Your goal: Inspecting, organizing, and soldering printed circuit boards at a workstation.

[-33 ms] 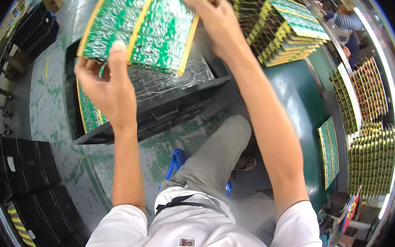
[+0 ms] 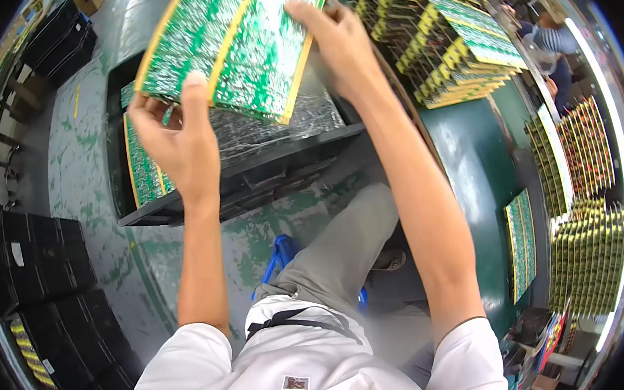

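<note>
A green printed circuit board panel (image 2: pixel 242 50) with yellow edge strips and many small shiny components is held up in front of me; its far edge is cut off by the picture. My left hand (image 2: pixel 179 136) grips its near left corner, thumb on top and fingers beneath. At its right edge, my right hand (image 2: pixel 337 43) pinches the panel, thumb on the upper face. Below it stands a black crate (image 2: pixel 253 188) with clear plastic wrap (image 2: pixel 277 128) inside. Another green board (image 2: pixel 145 164) lies at the crate's left end, partly hidden by my left hand.
Upright stacks of green boards (image 2: pixel 472 39) stand on a green table (image 2: pixel 463 161) at the right, where a single board (image 2: pixel 521 244) also lies. More boards fill a rack (image 2: pixel 588 261). Black crates (image 2: pixel 27 250) are piled at left. A person (image 2: pixel 552 37) is at far right.
The held circuit board panel has shifted slightly to the right, and my left hand has moved with it. Both hands keep their grip.
</note>
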Demonstrator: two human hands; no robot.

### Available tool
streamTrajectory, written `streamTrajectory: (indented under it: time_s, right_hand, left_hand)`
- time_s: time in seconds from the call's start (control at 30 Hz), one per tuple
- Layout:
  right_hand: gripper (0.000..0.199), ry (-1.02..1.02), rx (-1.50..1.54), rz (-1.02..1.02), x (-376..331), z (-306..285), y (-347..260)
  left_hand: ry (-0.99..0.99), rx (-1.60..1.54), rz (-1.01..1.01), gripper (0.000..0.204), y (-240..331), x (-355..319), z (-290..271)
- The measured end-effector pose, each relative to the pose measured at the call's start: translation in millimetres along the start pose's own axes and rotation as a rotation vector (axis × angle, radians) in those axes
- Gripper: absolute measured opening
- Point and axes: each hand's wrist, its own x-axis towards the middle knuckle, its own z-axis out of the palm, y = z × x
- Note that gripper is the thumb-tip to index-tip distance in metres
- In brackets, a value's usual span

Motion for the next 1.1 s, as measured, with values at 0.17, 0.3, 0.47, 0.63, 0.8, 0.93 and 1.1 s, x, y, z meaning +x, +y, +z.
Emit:
streamTrajectory:
  time_s: [0.17, 0.3, 0.47, 0.63, 0.8, 0.93, 1.1]
  right_hand:
    - [0.06, 0.033, 0.068, 0.308, 4.3, 27.2, 83.5]
    - [0.055, -0.04, 0.109, 0.49, 10.1, 27.5, 130.3]
    - [0.05, -0.147, 0.028, 0.611, 19.6, 12.3, 155.4]
    - [0.047, -0.221, -0.106, 0.619, 25.2, -11.3, 164.4]
    - [0.042, -0.183, -0.34, 0.507, 17.8, -22.0, 141.5]
    - [0.036, -0.158, -0.458, 0.415, 6.7, -37.8, 105.5]
    - [0.031, -0.192, -0.277, 0.447, -13.1, -78.1, 88.4]
  left_hand:
    - [-0.053, 0.244, -0.202, 0.059, -64.6, 1.4, -28.5]
    - [-0.118, 0.378, -0.412, 0.064, -91.8, 8.2, -37.0]
    - [-0.25, 0.331, -0.729, 0.062, -104.7, 10.7, -54.2]
    - [-0.583, 0.379, -0.858, 0.059, -114.1, 25.7, -66.8]
    - [-0.733, 0.533, -0.792, 0.056, -122.0, 62.5, -34.4]
    - [-0.818, 0.406, -0.866, 0.051, -136.4, 65.9, -6.0]
    - [-0.815, 0.416, -0.755, 0.038, -149.5, 42.6, 26.2]
